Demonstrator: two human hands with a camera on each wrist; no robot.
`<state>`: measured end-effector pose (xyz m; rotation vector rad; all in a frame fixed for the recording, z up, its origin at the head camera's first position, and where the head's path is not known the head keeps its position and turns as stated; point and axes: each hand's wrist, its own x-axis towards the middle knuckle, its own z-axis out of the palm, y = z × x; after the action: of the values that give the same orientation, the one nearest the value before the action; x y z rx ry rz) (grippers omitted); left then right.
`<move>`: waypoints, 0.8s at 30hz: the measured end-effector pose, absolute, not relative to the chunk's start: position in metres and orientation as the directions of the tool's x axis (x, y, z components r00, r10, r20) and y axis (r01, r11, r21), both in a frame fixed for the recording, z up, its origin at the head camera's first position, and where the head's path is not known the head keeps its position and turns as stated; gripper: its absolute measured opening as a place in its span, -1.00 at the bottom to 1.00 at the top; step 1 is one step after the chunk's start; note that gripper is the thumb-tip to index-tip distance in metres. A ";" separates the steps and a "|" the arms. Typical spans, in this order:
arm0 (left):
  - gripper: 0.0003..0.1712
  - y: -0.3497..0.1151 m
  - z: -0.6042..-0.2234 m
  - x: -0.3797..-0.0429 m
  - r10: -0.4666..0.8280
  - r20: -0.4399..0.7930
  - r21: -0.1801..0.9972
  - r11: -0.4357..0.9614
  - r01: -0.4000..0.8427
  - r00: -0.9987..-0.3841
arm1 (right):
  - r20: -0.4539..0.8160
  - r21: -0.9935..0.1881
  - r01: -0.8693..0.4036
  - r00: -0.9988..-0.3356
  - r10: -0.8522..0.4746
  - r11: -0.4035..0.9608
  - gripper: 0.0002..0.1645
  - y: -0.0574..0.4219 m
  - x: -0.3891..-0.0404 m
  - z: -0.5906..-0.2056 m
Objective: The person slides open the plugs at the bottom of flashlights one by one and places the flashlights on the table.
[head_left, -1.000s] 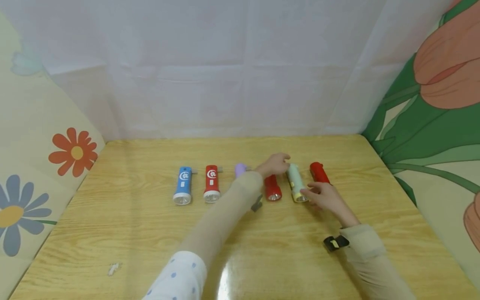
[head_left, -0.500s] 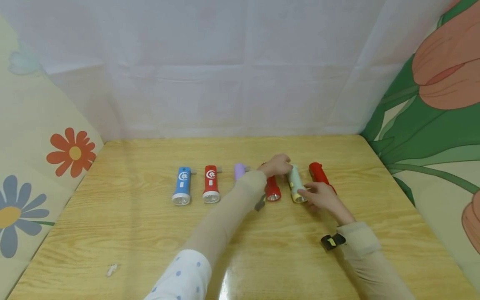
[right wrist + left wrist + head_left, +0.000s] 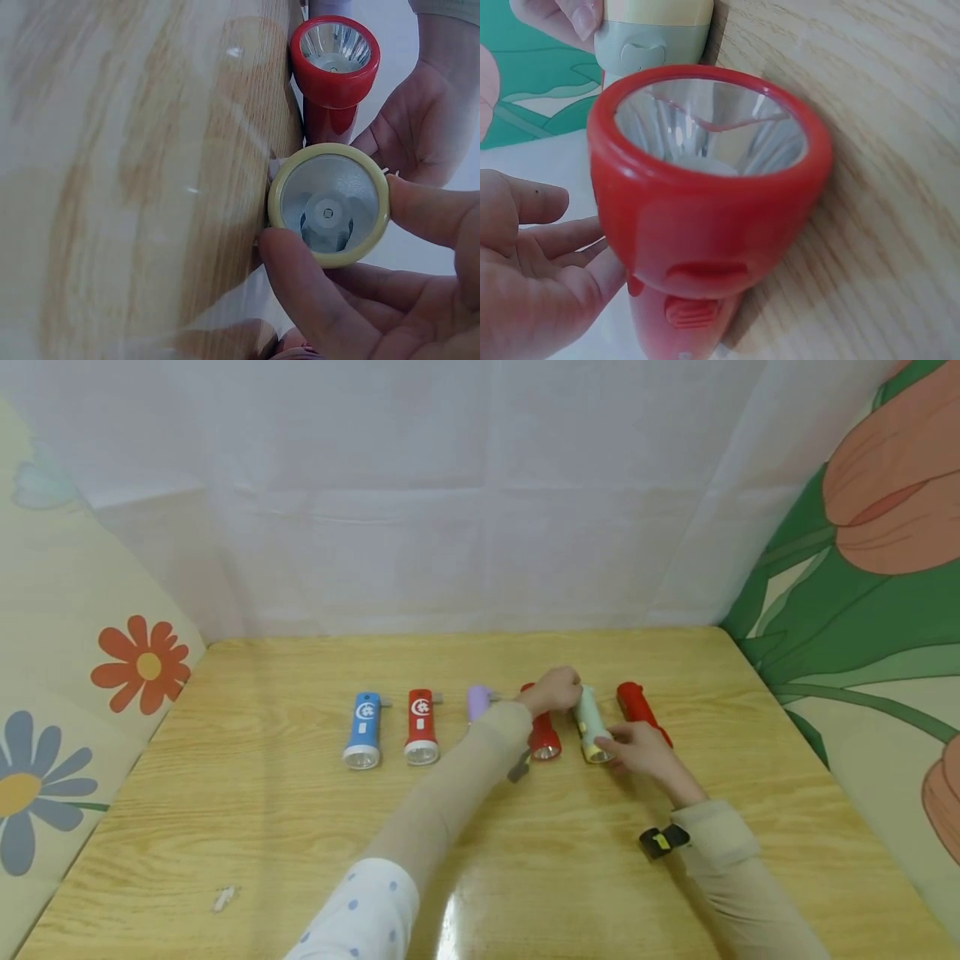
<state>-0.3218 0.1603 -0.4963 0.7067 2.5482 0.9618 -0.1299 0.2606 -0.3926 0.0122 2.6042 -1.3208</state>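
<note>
A mint-green flashlight with a pale yellow lens rim lies on the wooden table. My right hand holds it by the lens end; in the right wrist view, fingertips grip opposite sides of the yellow rim. At its tail end is my left hand, reaching across behind a red flashlight. In the left wrist view the left thumb stands apart from the other fingers, whose tips are hidden behind the red flashlight's head.
Left of the hands, a blue flashlight, a red and white flashlight and a purple one, partly hidden by the left arm, form a row. Another red flashlight lies at the right. A small whitish scrap is at the front left.
My left hand has moved slightly right to the mint-green flashlight's tail end. The right hand has shifted slightly left at its lens end. The flashlights stay in nearly the same places.
</note>
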 end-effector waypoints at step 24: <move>-0.59 0.126 -0.411 -0.262 0.555 -0.029 0.657 0.638 0.403 -0.831 | -0.159 -0.794 0.066 -0.982 -0.102 0.605 -0.53 0.260 -0.129 -0.395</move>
<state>-0.2623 0.1257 -0.4110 0.7819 2.6305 0.9723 -0.1293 0.2602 -0.3951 -0.0295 2.6418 -1.3185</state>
